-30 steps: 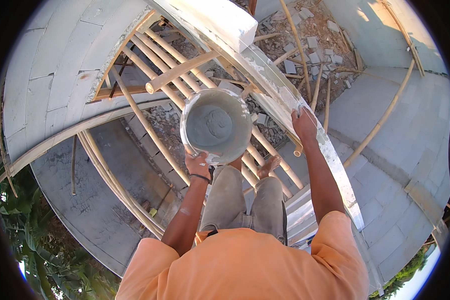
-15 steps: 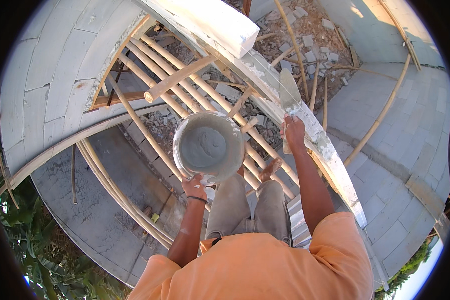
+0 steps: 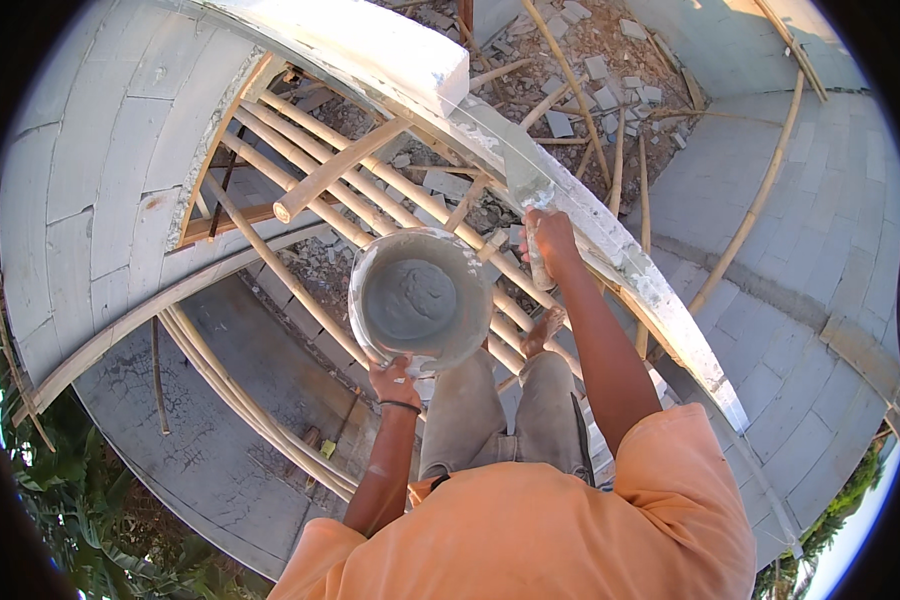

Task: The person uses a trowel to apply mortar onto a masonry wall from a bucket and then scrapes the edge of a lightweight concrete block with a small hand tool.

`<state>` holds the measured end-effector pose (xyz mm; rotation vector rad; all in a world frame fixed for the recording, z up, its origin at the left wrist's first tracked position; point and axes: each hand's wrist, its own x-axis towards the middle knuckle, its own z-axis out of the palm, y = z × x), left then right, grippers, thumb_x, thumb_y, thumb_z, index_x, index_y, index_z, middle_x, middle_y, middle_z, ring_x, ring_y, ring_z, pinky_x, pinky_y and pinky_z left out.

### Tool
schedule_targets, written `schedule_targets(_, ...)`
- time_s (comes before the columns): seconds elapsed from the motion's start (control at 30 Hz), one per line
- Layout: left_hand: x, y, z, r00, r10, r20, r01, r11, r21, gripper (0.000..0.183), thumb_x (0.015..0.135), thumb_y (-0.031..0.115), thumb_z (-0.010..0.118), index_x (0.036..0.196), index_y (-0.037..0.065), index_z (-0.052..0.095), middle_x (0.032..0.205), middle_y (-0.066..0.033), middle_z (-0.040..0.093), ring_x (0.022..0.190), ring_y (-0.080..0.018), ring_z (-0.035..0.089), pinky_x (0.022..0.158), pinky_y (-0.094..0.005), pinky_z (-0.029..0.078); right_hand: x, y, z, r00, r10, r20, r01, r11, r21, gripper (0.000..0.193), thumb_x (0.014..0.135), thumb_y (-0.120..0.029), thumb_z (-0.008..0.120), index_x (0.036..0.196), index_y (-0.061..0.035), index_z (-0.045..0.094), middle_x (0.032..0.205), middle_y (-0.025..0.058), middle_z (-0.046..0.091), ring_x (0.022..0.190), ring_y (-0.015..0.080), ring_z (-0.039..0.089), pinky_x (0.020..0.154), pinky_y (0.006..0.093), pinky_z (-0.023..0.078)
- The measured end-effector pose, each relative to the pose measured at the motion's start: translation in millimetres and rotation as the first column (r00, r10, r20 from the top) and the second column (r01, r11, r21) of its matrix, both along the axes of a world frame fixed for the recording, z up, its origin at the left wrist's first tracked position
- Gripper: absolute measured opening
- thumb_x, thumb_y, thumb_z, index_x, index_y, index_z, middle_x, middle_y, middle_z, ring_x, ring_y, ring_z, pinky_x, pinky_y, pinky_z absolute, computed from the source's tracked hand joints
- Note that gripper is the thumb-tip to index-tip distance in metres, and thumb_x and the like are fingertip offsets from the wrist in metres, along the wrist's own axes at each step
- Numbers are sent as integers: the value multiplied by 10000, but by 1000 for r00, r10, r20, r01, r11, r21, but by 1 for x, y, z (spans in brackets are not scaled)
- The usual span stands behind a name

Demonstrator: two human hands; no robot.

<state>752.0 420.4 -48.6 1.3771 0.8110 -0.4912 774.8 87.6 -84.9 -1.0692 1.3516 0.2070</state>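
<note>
My left hand (image 3: 394,380) is closed on the near rim of a bucket (image 3: 475,318) in front of my knees. Wet grey mortar (image 3: 410,298) lies inside it. My right hand (image 3: 550,240) grips the handle of a trowel (image 3: 526,168), its blade pointing away from me over the top of a narrow wall (image 3: 595,222). Whether the blade touches the wall top cannot be made out. Pale mortar smears mark that surface. Farther along the same wall sits a large white block (image 3: 410,55).
Several bamboo poles (image 3: 320,150) run below me as a scaffold, with my bare foot (image 3: 543,330) on them. A thicker pole (image 3: 335,170) lies across. Rubble (image 3: 600,85) covers the ground far below. Block walls (image 3: 100,140) rise at left and right.
My right hand and the trowel have moved left, toward the bucket side of the wall. The view has shifted slightly; my left hand still holds the bucket.
</note>
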Motion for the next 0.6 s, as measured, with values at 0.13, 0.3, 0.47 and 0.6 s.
schedule_targets(0.13,-6,-11,7,1000,-17,-16,18,999,31,593,721,-118,538,1280,66,470,1027,-53,589,878,-186,594,746,-326,479,-75,-20,-5,1000,-14,13,14,1000,21,318,910,-299,572,922,16,611,714,91,603,529,179,580,455,318,473)
schedule_targets(0.3,-22,-21,7,993,-32,116,43,995,-94,619,697,-128,515,1297,6,444,1043,-83,582,897,-207,602,792,-326,499,-145,-36,-23,987,-12,159,6,999,38,309,912,-297,574,951,7,615,702,72,583,516,155,560,445,306,463)
schedule_targets(0.47,-36,-32,13,998,2,67,3,996,-85,629,684,-127,511,1293,15,445,1064,-91,574,921,-228,605,826,-357,509,-173,-30,-33,987,0,161,-8,999,49,329,924,-328,561,912,-1,590,679,56,558,503,146,547,439,295,450)
schedule_targets(0.6,-51,-23,0,995,35,98,-21,989,-145,656,662,-131,515,1294,30,448,1096,-89,566,967,-247,596,851,-389,507,-108,2,-47,959,122,257,-97,990,-107,374,931,-361,545,896,10,567,655,63,547,455,152,535,424,302,442)
